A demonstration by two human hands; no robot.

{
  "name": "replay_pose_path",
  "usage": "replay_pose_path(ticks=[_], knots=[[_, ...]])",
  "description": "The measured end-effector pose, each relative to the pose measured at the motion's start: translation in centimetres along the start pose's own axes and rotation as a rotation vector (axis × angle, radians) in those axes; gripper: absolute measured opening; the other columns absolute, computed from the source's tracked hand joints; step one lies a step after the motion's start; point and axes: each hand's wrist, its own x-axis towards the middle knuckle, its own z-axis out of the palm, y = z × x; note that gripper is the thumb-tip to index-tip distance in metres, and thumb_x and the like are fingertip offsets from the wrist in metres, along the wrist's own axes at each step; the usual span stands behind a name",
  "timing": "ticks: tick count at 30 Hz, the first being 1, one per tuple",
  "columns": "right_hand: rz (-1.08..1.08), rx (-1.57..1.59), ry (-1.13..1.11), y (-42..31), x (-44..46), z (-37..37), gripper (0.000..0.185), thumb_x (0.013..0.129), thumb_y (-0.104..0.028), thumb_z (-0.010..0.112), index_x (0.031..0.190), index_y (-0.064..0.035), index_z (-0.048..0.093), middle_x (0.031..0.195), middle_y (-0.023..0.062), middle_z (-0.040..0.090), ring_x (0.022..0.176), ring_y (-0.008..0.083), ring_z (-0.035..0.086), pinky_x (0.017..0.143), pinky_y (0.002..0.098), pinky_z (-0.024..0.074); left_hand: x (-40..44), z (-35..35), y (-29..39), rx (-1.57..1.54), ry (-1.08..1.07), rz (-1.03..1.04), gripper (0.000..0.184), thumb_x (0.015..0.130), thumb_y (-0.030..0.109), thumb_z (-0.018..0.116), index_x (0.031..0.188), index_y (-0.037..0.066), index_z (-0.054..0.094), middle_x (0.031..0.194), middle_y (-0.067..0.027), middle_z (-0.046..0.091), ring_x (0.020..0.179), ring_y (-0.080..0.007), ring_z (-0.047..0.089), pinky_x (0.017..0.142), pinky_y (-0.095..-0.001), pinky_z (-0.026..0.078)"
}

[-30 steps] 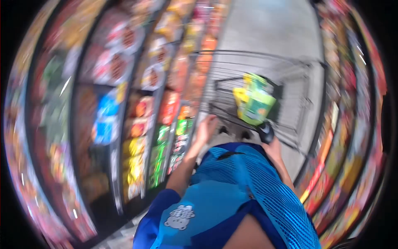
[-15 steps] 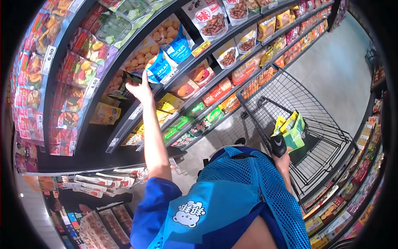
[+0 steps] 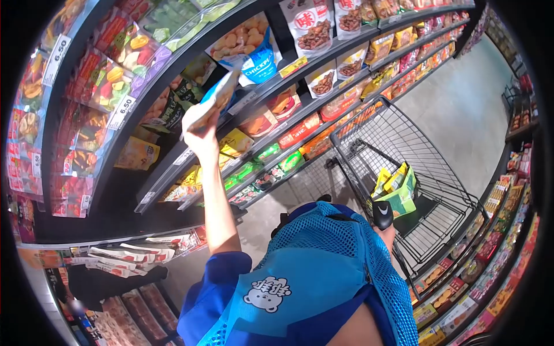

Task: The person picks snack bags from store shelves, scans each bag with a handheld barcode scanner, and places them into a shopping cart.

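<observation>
My left hand (image 3: 203,141) is closed on a blue-and-white bag of chickpeas (image 3: 214,105), held tilted and nearly edge-on just in front of the shelf. Another chickpea bag (image 3: 259,64) stands on that shelf behind it, to the right. Dark green snack bags (image 3: 171,111) sit to the left of the held bag. Low on the right, my right hand (image 3: 386,236) is wrapped around the shopping cart's handle (image 3: 382,216), partly hidden by the blue mesh bag (image 3: 323,262) on my front. Green and yellow packets (image 3: 400,196) lie in the cart (image 3: 438,167).
Shelves of bagged snacks run along the left and top, with price tags (image 3: 121,112) on their edges. More stocked shelves (image 3: 490,248) line the right side. A person in dark clothes (image 3: 109,282) is at lower left. Grey floor (image 3: 461,86) stretches beyond the cart.
My left hand, earlier reaching with fingers at the front chickpea bag, now grips that bag and has lifted it off the shelf toward me. My right hand stays on the cart handle.
</observation>
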Motion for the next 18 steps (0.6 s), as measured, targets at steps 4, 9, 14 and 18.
replay_pose_path(ticks=[4, 9, 14, 18], knots=[[0.025, -0.002, -0.026, -4.1, -0.2, 0.0, 0.03, 0.07, -0.004, 0.069, 0.1, 0.0035, 0.065, 0.084, 0.0101, 0.069, 0.078, 0.0176, 0.065, 0.077, 0.0318, 0.0502, -1.3, -3.1, 5.5, -0.181, -0.006, -0.16, 0.041, 0.074, -0.008, 0.076, 0.111, 0.0, 0.06, 0.11, -0.0106, 0.063, 0.096, -0.0191, 0.063, 0.089, -0.0315, 0.05], [-0.143, 0.121, -0.162, -11.2, 1.5, 0.9, 0.024, 0.075, 0.0, 0.071, 0.098, 0.0022, 0.065, 0.082, 0.0047, 0.066, 0.073, 0.0101, 0.06, 0.066, 0.026, 0.0483, -4.8, -1.5, 5.6, -0.964, 0.01, -0.479, 0.039, 0.09, 0.024, 0.068, 0.121, 0.007, 0.052, 0.104, -0.0085, 0.063, 0.092, -0.0212, 0.065, 0.083, -0.0364, 0.055], [-0.227, 0.45, -0.406, -21.6, 0.5, 3.0, 0.031, 0.084, 0.001, 0.069, 0.114, 0.0036, 0.062, 0.097, 0.0091, 0.068, 0.081, 0.0142, 0.066, 0.07, 0.0288, 0.0552, -14.6, 4.2, 2.2, -1.312, -0.203, -0.844, 0.042, 0.092, 0.046, 0.058, 0.109, 0.007, 0.056, 0.085, -0.0089, 0.059, 0.077, -0.025, 0.059, 0.068, -0.0381, 0.048], [-0.294, 0.482, -0.671, -25.5, -0.4, 4.9, 0.046, 0.085, 0.009, 0.06, 0.129, -0.0017, 0.054, 0.118, 0.0108, 0.063, 0.104, 0.0199, 0.065, 0.084, 0.0309, 0.0542, -17.7, 8.2, 2.1, -1.719, -0.469, -0.65, 0.037, 0.091, 0.04, 0.06, 0.104, 0.005, 0.056, 0.081, -0.0081, 0.056, 0.079, -0.0242, 0.055, 0.072, -0.037, 0.045]])
